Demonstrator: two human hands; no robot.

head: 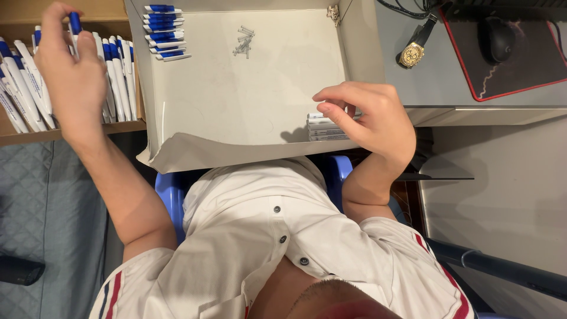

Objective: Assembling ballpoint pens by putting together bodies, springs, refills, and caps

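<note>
The left hand [68, 77] is raised at the upper left of the frame, arm stretched out, thumb and fingers pinched shut on a blue-capped pen [75, 23] above a box of white and blue pens [118, 82]. The right hand [369, 118], wrist bent, curls its fingertips loosely on a stack of white barrels [325, 129] at the lower right of the pale tray [248, 100], right of centre.

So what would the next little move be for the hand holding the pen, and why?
Probably the left hand lifts the blue-capped pen clear of the pens in the box. Its fingers already pinch that pen at its blue end, above the rest, while the right hand rests on the white barrels in the cardboard tray.
</note>
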